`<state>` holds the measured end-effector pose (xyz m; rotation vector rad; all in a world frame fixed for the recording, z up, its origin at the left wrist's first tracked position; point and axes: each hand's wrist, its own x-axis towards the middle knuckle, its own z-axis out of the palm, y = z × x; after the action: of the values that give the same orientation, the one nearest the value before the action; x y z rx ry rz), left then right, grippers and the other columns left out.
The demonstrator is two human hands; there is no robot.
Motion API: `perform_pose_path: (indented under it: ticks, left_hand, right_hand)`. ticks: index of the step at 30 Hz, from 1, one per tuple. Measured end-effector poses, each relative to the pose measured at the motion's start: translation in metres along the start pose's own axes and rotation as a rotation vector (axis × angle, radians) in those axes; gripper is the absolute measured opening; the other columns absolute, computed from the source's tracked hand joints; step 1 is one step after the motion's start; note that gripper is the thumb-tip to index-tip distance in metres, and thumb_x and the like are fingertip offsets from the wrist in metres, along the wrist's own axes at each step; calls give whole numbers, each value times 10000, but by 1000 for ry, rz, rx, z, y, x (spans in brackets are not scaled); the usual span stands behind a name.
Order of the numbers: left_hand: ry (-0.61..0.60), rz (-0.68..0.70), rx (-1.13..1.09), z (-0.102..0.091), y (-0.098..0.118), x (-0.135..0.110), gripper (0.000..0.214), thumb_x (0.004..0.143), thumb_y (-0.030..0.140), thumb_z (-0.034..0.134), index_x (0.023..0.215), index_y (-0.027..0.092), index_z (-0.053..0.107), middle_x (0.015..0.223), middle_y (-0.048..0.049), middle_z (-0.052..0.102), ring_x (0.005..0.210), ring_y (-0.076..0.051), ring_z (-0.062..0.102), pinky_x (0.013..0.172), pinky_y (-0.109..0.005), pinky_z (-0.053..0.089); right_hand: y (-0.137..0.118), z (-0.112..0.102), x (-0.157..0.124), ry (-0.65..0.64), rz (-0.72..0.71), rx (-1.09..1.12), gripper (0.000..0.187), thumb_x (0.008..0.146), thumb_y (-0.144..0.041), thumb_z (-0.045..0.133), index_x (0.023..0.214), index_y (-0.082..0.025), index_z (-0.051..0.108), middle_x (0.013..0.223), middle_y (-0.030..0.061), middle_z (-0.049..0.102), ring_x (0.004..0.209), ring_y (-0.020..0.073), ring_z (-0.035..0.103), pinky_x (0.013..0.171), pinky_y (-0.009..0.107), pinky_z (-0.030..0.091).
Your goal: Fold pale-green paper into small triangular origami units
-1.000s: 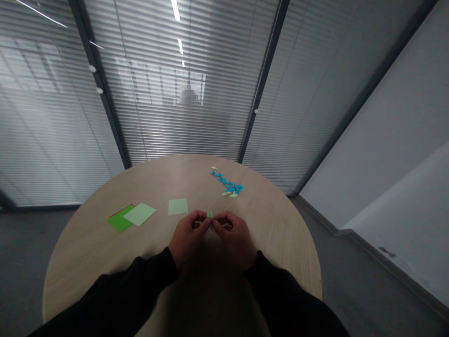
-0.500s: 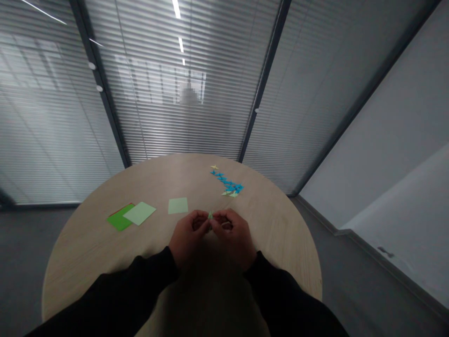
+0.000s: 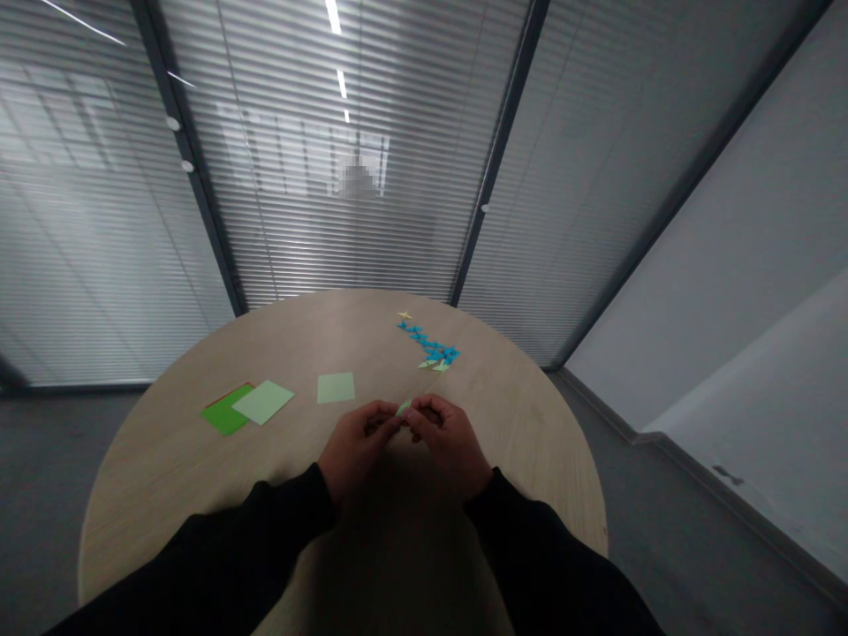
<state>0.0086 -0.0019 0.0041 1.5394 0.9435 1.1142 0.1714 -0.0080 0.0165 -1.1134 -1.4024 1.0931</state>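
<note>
Pale-green folded paper piece [image 3: 403, 408] sits pinched between the fingertips of left hand [image 3: 358, 444] and right hand [image 3: 451, 442]; probably light, crisp, easily crushed, best gripped along its edges. Farther, at one o'clock on the round wooden desk [image 3: 530, 459], lie small blue folded-paper shapes [image 3: 433, 345].

No legible txt, nos., logos or signs in view. Pale sq. sheet [image 3: 336, 388] beyond L hand [image 3: 355, 446] (blue pcs. [image 3: 451, 355] past R hand [image 3: 454, 446] too): nothing readable.
</note>
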Motion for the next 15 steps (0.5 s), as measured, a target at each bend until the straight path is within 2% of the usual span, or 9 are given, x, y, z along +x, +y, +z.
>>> perform_pose_path:
  ticks: [3,9,15]
  left_hand:
    - [11,-4,33,0,1,-1,305,843,457,639,904,162,693,887,-86,760,808,-220,691,741,-339,532]
    - [64,-13,132,0,1,-2,294,860,449,610,909,168,681,885,-82,754,747,-205,677,690,-325,518]
    - [74,30,180,1,1,-2,278,860,448,601,879,182,677,855,-73,748,746,-206,674,687,-324,515]
  right_hand:
    - [1,0,0,0,23,40,260,760,-424,703,775,-184,601,679,-1,649,602,138,595,577,259,504]
    - [3,-3,1,-5,114,114,275,734,-404,737,836,-161,662,746,25,698,627,138,620,600,265,508]
    - [3,-4,2,-13,66,101,297,717,-407,755,858,-163,663,746,33,719,615,147,630,595,280,512]
